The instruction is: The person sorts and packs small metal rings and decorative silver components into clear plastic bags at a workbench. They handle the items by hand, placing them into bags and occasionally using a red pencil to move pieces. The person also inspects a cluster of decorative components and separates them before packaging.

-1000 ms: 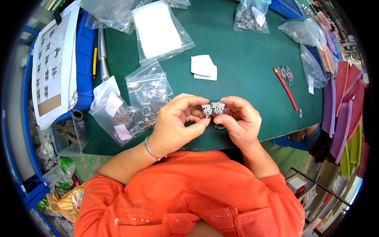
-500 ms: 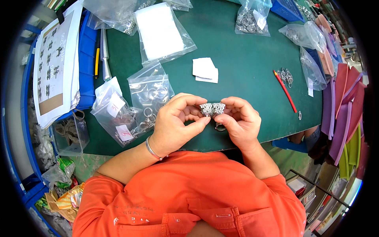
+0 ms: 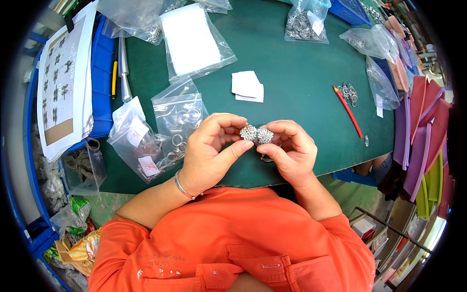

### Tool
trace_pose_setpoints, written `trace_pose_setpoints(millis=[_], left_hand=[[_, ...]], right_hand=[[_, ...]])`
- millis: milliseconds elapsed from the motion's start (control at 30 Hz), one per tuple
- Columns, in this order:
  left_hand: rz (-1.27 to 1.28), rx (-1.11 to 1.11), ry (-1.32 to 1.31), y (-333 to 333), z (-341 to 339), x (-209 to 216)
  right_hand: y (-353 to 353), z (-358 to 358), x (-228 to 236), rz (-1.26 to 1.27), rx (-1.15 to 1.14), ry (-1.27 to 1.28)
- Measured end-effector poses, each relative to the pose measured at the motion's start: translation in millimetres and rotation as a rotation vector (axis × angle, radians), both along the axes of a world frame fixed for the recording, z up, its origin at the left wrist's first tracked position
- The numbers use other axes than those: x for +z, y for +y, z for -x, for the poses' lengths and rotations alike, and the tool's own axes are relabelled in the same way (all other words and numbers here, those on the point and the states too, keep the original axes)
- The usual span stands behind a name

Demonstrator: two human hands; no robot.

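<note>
A silvery ring with a two-lobed, bow-like top (image 3: 263,136) covered in small bright stones is held above the near part of the green table. My left hand (image 3: 210,146) pinches its left lobe between thumb and index finger. On the other lobe, my right hand (image 3: 296,155) has its thumb and fingers closed. Part of a dark round band shows beneath, by the right thumb; the rest of it is hidden. Left of my left hand lie clear zip bags of rings (image 3: 179,114) and a bag of small metal parts (image 3: 138,141) with paper slips.
White paper pieces (image 3: 247,86) lie beyond my hands on the green table (image 3: 292,73). To the right are a red pencil (image 3: 348,112) and loose rings (image 3: 349,93). Farther off sits a bag of rings (image 3: 305,24). Printed sheets (image 3: 65,82) lean at the left by blue bins.
The ring's top has been tilted, so more of its rounded, stone-covered faces shows. Both hands keep their pinch on it. The whole view has shifted slightly.
</note>
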State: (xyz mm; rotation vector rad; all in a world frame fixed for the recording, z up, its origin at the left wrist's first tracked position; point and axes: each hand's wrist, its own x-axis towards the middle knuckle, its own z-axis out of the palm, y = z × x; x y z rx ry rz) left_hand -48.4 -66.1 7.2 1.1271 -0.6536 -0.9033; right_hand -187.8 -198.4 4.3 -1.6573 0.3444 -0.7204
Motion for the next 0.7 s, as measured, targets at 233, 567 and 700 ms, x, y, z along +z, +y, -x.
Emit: trace_pose_setpoints(millis=[233,567,700], left_hand=[[-0.002,0.021,-0.01,0.8,1.2,1.3],[0.001,0.042,-0.072,1.1,1.3,1.2],[0.027,0.052,-0.157,1.3,0.6,-2.1]], right_hand=[[0.4,0.4,-1.4,0.01,0.003,-0.009],[-1.0,-1.0,-2.9,0.049,0.004,-0.035],[-1.6,-1.7,-3.1,0.098,0.003,-0.042]])
